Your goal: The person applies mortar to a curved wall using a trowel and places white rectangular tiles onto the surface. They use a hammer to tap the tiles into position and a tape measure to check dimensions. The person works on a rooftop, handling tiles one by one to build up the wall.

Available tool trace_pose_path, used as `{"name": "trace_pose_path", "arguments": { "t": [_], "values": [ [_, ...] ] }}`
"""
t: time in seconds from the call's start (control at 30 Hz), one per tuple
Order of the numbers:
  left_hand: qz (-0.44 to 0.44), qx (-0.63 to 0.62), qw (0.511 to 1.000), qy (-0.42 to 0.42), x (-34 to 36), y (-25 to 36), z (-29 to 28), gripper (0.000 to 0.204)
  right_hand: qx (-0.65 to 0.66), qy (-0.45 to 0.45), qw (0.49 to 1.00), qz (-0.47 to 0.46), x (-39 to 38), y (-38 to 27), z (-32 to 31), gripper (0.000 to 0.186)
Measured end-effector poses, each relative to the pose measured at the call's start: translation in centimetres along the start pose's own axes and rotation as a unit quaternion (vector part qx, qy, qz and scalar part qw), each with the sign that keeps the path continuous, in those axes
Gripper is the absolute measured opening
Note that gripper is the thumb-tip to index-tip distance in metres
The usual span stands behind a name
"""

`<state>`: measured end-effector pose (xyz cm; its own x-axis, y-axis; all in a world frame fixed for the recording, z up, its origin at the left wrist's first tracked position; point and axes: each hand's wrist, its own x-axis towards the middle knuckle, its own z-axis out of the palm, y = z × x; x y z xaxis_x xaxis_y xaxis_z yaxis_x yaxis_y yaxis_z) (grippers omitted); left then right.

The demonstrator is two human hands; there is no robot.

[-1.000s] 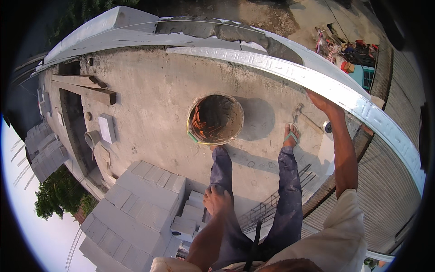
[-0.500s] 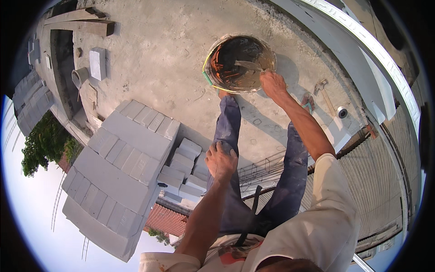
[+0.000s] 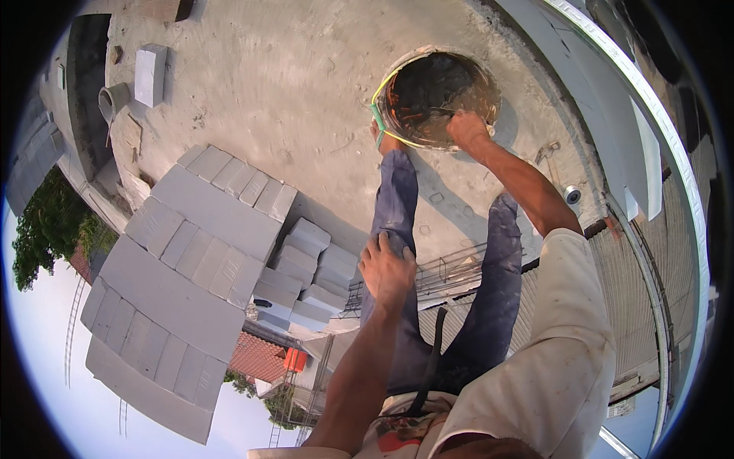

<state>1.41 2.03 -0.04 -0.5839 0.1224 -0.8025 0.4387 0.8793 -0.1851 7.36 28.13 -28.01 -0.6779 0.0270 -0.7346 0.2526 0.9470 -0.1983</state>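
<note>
A round bucket stands on the concrete in front of me, its wall streaked with grey and orange. Dark, wet mortar lies inside it. My right hand is closed round the handle of a trowel at the bucket's near right side. Only a thin part of the trowel's blade shows, down in the mortar; the handle is hidden by my fingers. My left hand rests on my left knee, fingers spread and holding nothing. A yellow bucket handle with a green grip hangs at the left rim.
Large stacks of light grey blocks stand to my left, with smaller blocks beside them. One block lies farther off, near an opening in the floor. A hammer and a round white-rimmed object lie right.
The view has shifted, so the bucket appears farther right and higher. The trowel's blade, earlier plainly seen flat over the mortar, now shows only as a thin part. My left hand stays on the knee.
</note>
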Motion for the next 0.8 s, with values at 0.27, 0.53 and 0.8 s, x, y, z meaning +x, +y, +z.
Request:
{"name": "trace_pose_path", "arguments": {
  "t": [0.27,0.53,0.8],
  "values": [
    [-0.004,-0.004,1.000,0.003,0.0,0.1,0.2,0.065,0.193,-0.019,0.981,-0.004,-1.9,5.0,-0.7,0.027],
    [0.016,0.042,0.999,0.025,-0.8,1.7,0.3,0.066,0.396,0.053,0.917,0.008,-9.9,8.4,-2.4,0.040],
    [0.011,0.085,0.996,0.038,-2.4,3.4,1.6,0.066,0.544,0.274,0.787,0.099,-25.0,9.8,0.8,0.046]
  ]
}}
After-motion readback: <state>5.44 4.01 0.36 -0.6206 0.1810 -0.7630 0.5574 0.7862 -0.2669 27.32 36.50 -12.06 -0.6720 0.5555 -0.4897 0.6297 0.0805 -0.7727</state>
